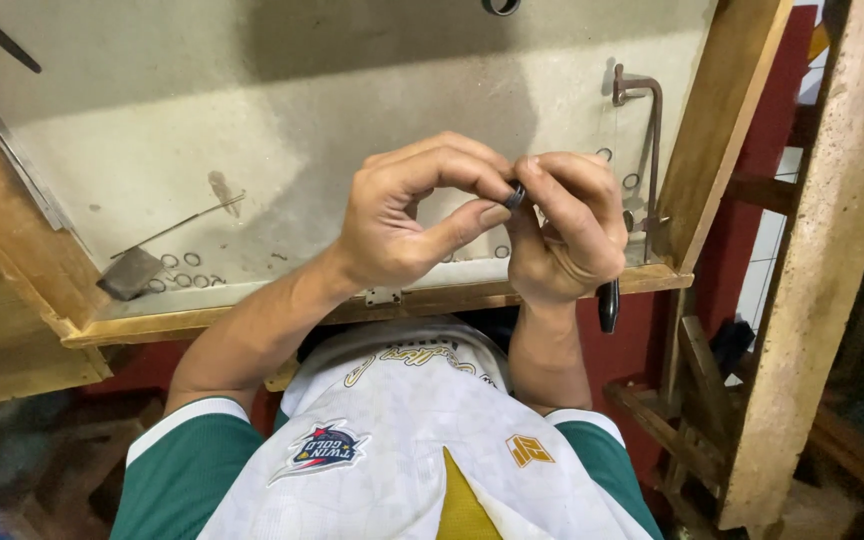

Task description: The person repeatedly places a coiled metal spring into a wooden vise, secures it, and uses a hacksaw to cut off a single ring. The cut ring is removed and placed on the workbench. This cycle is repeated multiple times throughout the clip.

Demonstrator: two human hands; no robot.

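We are pinching a small dark ring (515, 193) between left hand (402, 215) and right hand (567, 235), probably needing fine fingertip turning next.

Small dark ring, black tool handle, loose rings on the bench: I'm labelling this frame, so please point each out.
Small dark ring (516, 194), head view, its visible edge.
Black tool handle (608, 305), head view, mid-handle.
Loose rings (192, 259), head view, one ring's wire.
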